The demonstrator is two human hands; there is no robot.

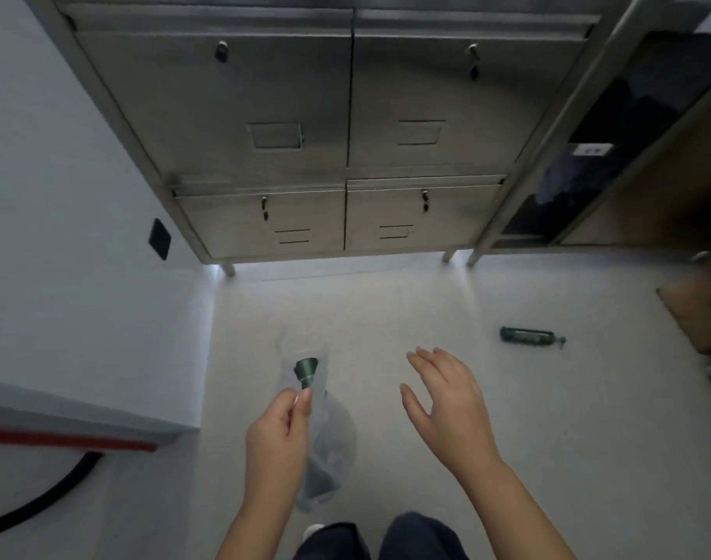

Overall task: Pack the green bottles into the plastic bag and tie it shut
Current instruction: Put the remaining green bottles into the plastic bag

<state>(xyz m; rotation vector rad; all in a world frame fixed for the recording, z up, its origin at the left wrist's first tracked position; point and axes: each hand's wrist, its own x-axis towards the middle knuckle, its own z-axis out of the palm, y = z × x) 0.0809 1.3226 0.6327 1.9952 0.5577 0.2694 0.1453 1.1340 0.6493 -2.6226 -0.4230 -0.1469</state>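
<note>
My left hand (279, 436) pinches the rim of a clear plastic bag (331, 446) that hangs down in front of my legs. A green bottle (306, 370) shows end-on at the bag's mouth, just above my fingertips. Dark shapes sit low in the bag, too blurred to name. My right hand (447, 402) hovers to the right of the bag with its fingers spread and nothing in it. Another green bottle (529, 336) lies on its side on the pale floor, further right and beyond my right hand.
A steel locker cabinet (346, 155) on short legs stands ahead. A metal shelf unit (612, 163) holds dark items at the right, with a brown box (701, 313) below it. A white wall (83, 276) and a black hose (42, 499) are at the left.
</note>
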